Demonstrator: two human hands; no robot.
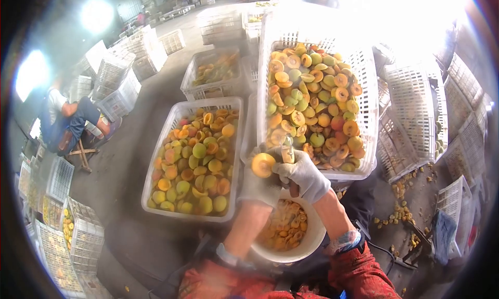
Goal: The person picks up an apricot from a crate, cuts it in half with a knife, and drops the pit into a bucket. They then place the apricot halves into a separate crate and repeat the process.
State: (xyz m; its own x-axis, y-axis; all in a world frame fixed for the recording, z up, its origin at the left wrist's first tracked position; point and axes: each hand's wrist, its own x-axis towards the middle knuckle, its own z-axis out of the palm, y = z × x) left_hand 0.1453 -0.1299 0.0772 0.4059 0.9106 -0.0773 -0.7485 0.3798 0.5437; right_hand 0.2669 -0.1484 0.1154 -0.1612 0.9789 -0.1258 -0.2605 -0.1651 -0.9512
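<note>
My gloved left hand (258, 187) holds a cut apricot half (263, 165), its orange flesh facing up. Beside it, my gloved right hand (306, 177) is closed around a small hand tool (287, 150) whose pale metal end sticks up; its exact kind I cannot tell. Both hands are close together over a white bucket (316, 227) that contains orange pieces. Just beyond them a large white crate (369, 99) is heaped with apricots (312, 104), many halved. To the left, a second white crate (236, 158) holds more apricots (200, 161).
Another crate (187, 83) with fruit stands behind. Stacked crates (114, 86) line the left, near a seated person (67, 112). Tilted crates (408, 106) crowd the right, where fruit scraps (397, 205) litter the floor. A dark cloth (443, 234) hangs on a crate.
</note>
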